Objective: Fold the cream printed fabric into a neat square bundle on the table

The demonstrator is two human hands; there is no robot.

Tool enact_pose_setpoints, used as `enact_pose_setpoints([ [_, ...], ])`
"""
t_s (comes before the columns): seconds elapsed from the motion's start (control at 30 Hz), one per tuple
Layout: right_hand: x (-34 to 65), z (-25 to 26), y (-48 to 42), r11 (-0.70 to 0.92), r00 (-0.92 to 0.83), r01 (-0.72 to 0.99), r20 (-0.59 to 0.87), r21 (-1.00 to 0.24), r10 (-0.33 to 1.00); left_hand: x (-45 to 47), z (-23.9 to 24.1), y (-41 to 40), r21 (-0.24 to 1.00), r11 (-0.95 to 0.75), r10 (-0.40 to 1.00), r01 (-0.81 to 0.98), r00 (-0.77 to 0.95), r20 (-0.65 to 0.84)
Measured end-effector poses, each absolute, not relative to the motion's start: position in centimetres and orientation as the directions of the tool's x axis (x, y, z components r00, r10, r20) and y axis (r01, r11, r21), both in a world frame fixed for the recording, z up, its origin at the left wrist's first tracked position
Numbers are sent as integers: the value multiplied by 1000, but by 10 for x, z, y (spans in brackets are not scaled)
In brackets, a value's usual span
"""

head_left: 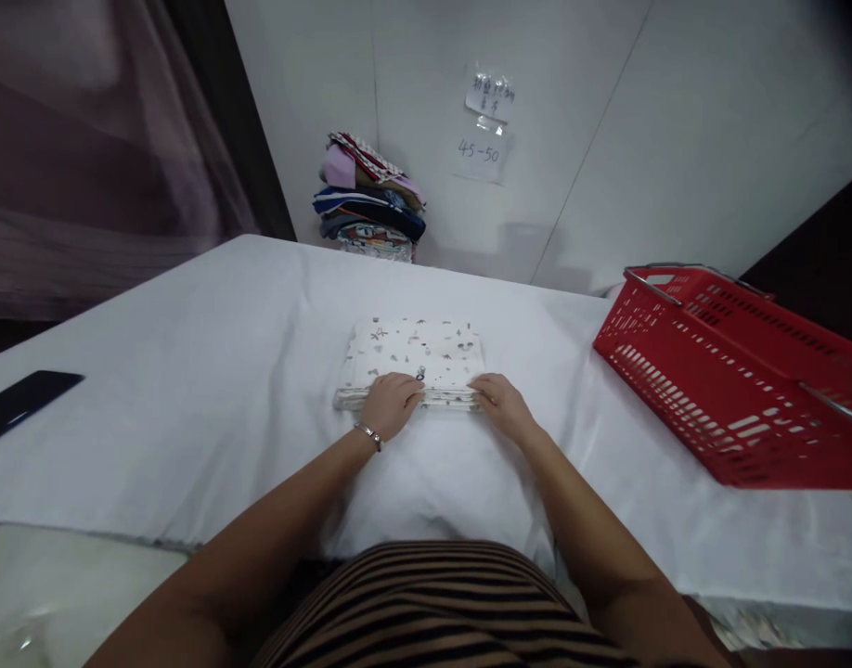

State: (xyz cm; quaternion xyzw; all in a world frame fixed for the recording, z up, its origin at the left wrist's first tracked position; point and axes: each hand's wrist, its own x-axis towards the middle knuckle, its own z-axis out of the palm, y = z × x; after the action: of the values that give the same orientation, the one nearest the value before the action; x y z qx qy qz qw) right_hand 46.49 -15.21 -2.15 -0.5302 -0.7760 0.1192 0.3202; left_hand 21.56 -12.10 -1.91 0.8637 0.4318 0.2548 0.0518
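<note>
The left hand (391,405) is curled closed over the near edge of the cloth (416,354), and the right hand (502,405) pinches that edge's right end. Folded flat, white with small prints, the cloth lies on the table (210,390), partly hidden by fingers. Right of it sits a basket (760,371); beyond it, stacked clothes (370,204).
</note>
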Motion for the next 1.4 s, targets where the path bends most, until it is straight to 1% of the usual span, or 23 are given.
enact_pose_setpoints([
  [0.13,463,-27,-152,393,-182,701,383,-596,906,214,-22,-119,333,-618,778,712,494,387],
  [0.27,462,-31,-156,401,-168,694,408,-598,898,213,-20,-121,334,-628,772,703,507,384],
  [0.47,461,-31,-159,413,-173,726,435,-550,884,226,-11,-127,300,-646,751,702,515,413],
  [0.63,460,-29,-159,417,-189,780,459,-467,868,239,-14,-120,292,-632,764,717,515,389],
  [0.7,460,-29,-158,418,-186,787,470,-454,862,240,-16,-117,300,-619,777,726,511,366],
  [0.8,459,-29,-158,416,-168,765,470,-492,866,239,-15,-117,315,-609,789,728,512,340],
  [0.87,458,-29,-157,402,-143,736,455,-545,879,240,-12,-121,304,-620,776,723,509,373],
  [0.97,458,-30,-156,367,-99,699,425,-614,900,248,-10,-128,256,-681,709,686,532,462],
  [1.07,459,-32,-155,353,-78,673,413,-650,908,263,-10,-133,203,-748,639,632,603,479],
  [1.2,462,-35,-154,369,-69,639,427,-675,901,281,-13,-132,187,-740,651,646,619,440],
  [1.4,464,-36,-154,385,-89,642,433,-664,897,289,-18,-130,160,-726,665,669,623,411],
])
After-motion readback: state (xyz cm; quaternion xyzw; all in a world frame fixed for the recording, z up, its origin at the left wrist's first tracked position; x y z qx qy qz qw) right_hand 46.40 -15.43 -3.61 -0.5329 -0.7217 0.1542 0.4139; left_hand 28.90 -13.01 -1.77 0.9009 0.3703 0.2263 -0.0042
